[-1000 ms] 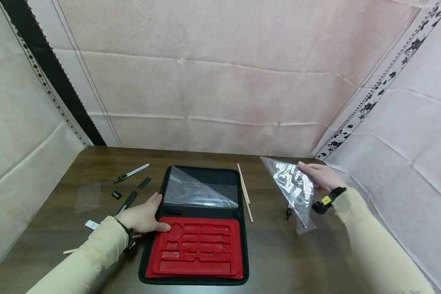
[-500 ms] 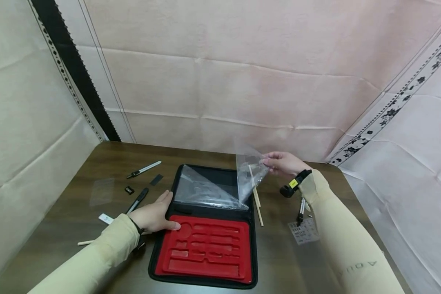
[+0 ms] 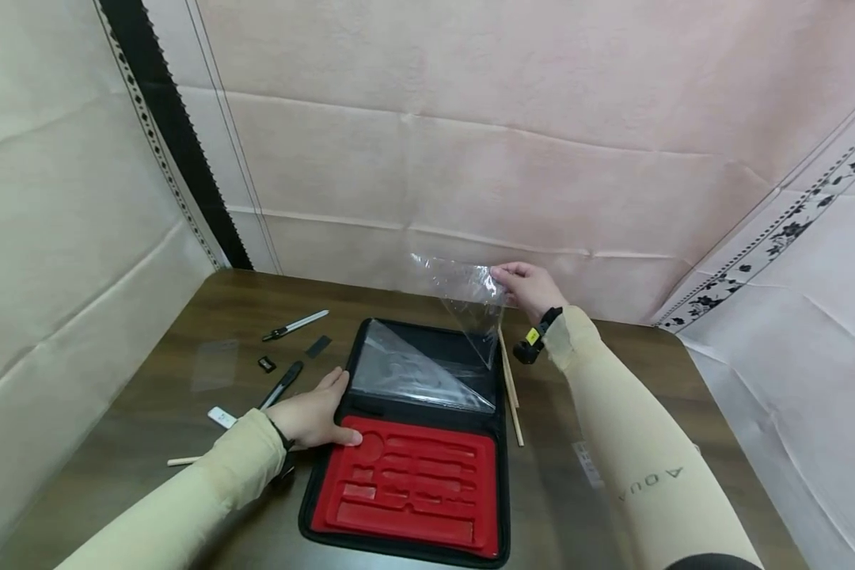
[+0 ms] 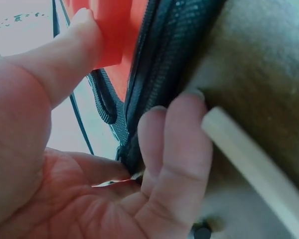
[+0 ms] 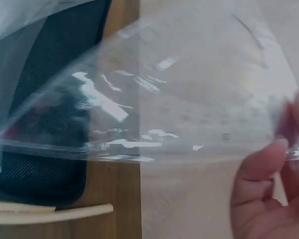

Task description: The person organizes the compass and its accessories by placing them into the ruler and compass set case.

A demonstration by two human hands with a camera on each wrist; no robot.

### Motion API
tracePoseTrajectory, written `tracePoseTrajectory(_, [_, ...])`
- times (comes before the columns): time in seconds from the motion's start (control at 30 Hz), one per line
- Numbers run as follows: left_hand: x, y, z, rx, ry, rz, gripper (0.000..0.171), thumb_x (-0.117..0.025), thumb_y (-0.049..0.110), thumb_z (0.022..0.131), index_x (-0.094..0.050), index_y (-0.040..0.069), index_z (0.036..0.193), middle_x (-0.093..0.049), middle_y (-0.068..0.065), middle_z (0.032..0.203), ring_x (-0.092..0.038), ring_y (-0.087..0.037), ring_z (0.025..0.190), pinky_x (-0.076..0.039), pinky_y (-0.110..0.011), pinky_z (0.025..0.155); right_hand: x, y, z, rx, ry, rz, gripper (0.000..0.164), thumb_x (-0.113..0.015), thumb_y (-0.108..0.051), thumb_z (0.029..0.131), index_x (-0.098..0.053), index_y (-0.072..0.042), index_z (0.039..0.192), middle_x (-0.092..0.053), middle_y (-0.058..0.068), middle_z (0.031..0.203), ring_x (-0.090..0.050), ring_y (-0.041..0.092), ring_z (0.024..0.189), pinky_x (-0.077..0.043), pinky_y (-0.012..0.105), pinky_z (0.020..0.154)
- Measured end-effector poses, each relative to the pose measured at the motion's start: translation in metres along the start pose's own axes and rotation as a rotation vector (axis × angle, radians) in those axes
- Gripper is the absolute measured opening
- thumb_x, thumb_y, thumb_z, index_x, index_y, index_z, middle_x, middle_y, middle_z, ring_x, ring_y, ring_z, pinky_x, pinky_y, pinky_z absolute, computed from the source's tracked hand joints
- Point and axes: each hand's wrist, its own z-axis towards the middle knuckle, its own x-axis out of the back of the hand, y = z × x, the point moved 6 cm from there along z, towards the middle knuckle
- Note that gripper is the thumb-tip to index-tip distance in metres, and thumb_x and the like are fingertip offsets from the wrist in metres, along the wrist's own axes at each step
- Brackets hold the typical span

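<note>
My right hand [image 3: 530,289] pinches the corner of a clear triangular set square [image 3: 466,297] in a plastic sleeve. It hangs above the lid of an open black zip case [image 3: 503,499]. Up close in the right wrist view, thumb and fingers grip the sleeve [image 5: 189,104] at its edge. A second clear triangle in plastic [image 3: 406,376] lies in the lid. My left hand [image 3: 313,416] holds the case's left edge. Its thumb presses the red moulded insert [image 3: 413,487], and its fingers [image 4: 184,144] lie along the zip side.
Left of the case lie a compass [image 3: 295,325], a dark strip [image 3: 318,346], a small black sharpener-like piece [image 3: 267,364], a black-handled pen-like tool [image 3: 285,381], a white eraser-like block [image 3: 222,417] and a clear sheet [image 3: 214,366]. Wooden sticks [image 3: 511,388] lie right of the lid.
My right hand has carried the set square leftward from the table's right side to above the lid. My left hand keeps its hold on the case. The head view has shifted right.
</note>
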Motion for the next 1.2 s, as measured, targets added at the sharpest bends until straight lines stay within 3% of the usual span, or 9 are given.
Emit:
tracePoseTrajectory(0.13, [-0.002, 0.004, 0.005, 0.000, 0.000, 0.028, 0.109, -0.077, 0.048, 0.078, -0.015, -0.003, 0.152, -0.009, -0.022, 0.158, -0.035, -0.040, 0.134, -0.038, -0.048, 0.102, -0.005, -0.004, 0.007, -0.001, 0.077, -0.032, 0.034, -0.069, -0.034, 0.090, -0.067, -0.007, 0.111, -0.061, 0.005, 0.106, -0.055, 0.016, 0.083, -0.050, 0.032, 0.076])
tracePoseTrajectory(0.3, [-0.004, 0.005, 0.008, -0.001, 0.009, 0.042, 0.109, -0.078, 0.048, 0.077, -0.016, -0.003, 0.152, -0.009, -0.022, 0.158, -0.037, -0.039, 0.133, -0.039, -0.047, 0.101, -0.006, 0.006, 0.017, -0.039, 0.031, -0.043, 0.038, -0.066, -0.032, 0.093, -0.062, -0.003, 0.116, -0.058, 0.005, 0.105, -0.056, 0.015, 0.083, -0.050, 0.033, 0.081])
tracePoseTrajectory(0.53, [-0.004, 0.003, 0.005, 0.008, 0.005, 0.019, 0.108, -0.078, 0.046, 0.078, -0.015, -0.002, 0.152, -0.008, -0.022, 0.158, -0.036, -0.040, 0.133, -0.037, -0.049, 0.102, -0.010, 0.036, 0.027, -0.085, -0.027, -0.048, 0.020, -0.061, -0.016, 0.096, -0.055, -0.001, 0.108, -0.056, 0.007, 0.098, -0.055, 0.013, 0.075, -0.049, 0.024, 0.067])
tracePoseTrajectory(0.7, [-0.003, 0.001, 0.005, 0.011, 0.008, 0.026, 0.108, -0.078, 0.047, 0.078, -0.015, -0.002, 0.152, -0.008, -0.022, 0.158, -0.041, -0.040, 0.130, -0.039, -0.048, 0.100, -0.021, 0.047, 0.030, -0.072, -0.048, -0.035, 0.020, -0.053, -0.009, 0.100, -0.049, 0.000, 0.117, -0.054, 0.009, 0.103, -0.051, 0.013, 0.074, -0.045, 0.024, 0.066])
tracePoseTrajectory(0.97, [-0.003, -0.003, 0.004, 0.025, 0.005, 0.023, 0.108, -0.078, 0.047, 0.078, -0.015, 0.000, 0.153, -0.008, -0.020, 0.158, -0.039, -0.041, 0.131, -0.036, -0.051, 0.102, -0.037, 0.045, 0.030, -0.010, 0.000, -0.299, 0.035, -0.052, -0.014, 0.100, -0.048, -0.005, 0.134, -0.052, 0.017, 0.132, -0.056, 0.024, 0.107, -0.045, 0.034, 0.082])
tracePoseTrajectory(1.2, [-0.002, -0.005, 0.005, 0.026, 0.013, 0.026, 0.107, -0.078, 0.047, 0.078, -0.016, 0.002, 0.153, -0.008, -0.020, 0.158, -0.051, -0.037, 0.119, -0.047, -0.042, 0.087, -0.059, 0.045, 0.030, 0.047, -0.090, -0.463, 0.032, -0.053, -0.013, 0.100, -0.051, -0.005, 0.132, -0.056, 0.018, 0.126, -0.056, 0.028, 0.109, -0.045, 0.037, 0.082])
